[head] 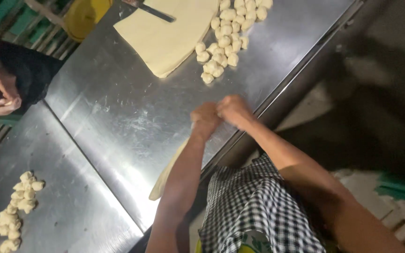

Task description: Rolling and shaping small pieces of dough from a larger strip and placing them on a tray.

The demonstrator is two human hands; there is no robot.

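Left hand (206,117) and right hand (233,110) pressed together at near table edge, finger spread not discernible, pale soft dough strip (167,174) trailed beneath left forearm, smooth steel table (118,112), flat dough sheet (165,35) far, two heaps of knotted dough pieces (226,37), uncounted.

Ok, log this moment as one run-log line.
left hand and right hand: together over steel table edge | dough strip: under left arm | dough pieces: beside dough sheet

Both hands meet over the steel table (118,117), left hand (204,118) touching right hand (233,110). Dough strip (167,173) hangs at seven o'clock. Dough knots (223,42) lie at twelve o'clock.
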